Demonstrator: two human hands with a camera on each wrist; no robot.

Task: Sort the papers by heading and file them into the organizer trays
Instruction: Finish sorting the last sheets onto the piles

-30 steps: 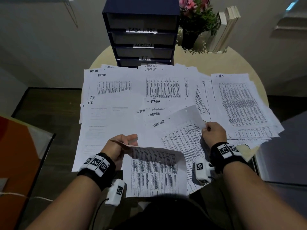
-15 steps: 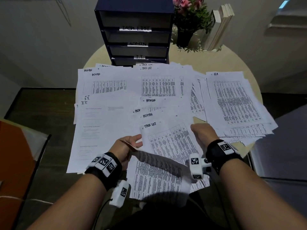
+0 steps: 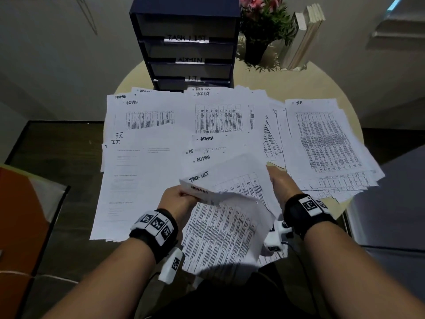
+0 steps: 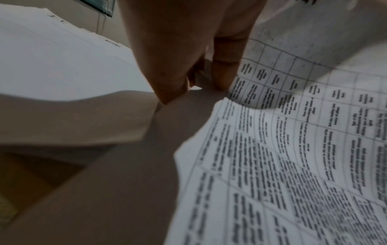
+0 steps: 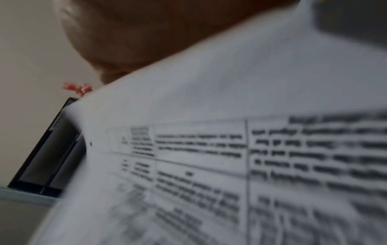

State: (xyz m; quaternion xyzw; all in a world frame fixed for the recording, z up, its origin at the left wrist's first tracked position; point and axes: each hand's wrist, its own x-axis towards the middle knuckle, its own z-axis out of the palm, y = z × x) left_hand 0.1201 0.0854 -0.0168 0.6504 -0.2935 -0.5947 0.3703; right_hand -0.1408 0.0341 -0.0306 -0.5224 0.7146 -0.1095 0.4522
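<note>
Lifted white printed sheet (image 3: pixel 226 229) with a dense table, curved upward in front of the body, top edge folded over with blurred handwritten heading. Pinched at its top left corner by the left hand (image 3: pixel 178 200), thumb and fingers (image 4: pixel 226 66) closed on the paper edge. Just behind it, a second white sheet headed "TASK LIST" (image 3: pixel 232 180), raised at its right side. Right hand (image 3: pixel 281 181) at the right edge of this sheet; grip on it not clear, fingers hidden behind the paper, cannot tell if pinching. In the right wrist view, only blurred table print close to the lens (image 5: pixel 230 165).

Around, many white papers (image 3: pixel 161 125) spread in overlapping piles over the round beige table (image 3: pixel 271 81): headings "ADMIN" at far left and centre, "I.T." at left, "TASK LIST" at far centre, "H.R" at right.

At the far edge of the table, dark blue organizer with stacked trays (image 3: pixel 186 42), labels "TASK LIST", "ADMIN", "I.T." from top down. Just right of it, dark pot with green plant and pink flowers (image 3: pixel 259 26), then upright pale books (image 3: pixel 303 35). At far left, orange surface (image 3: pixel 16 215) near the floor.
</note>
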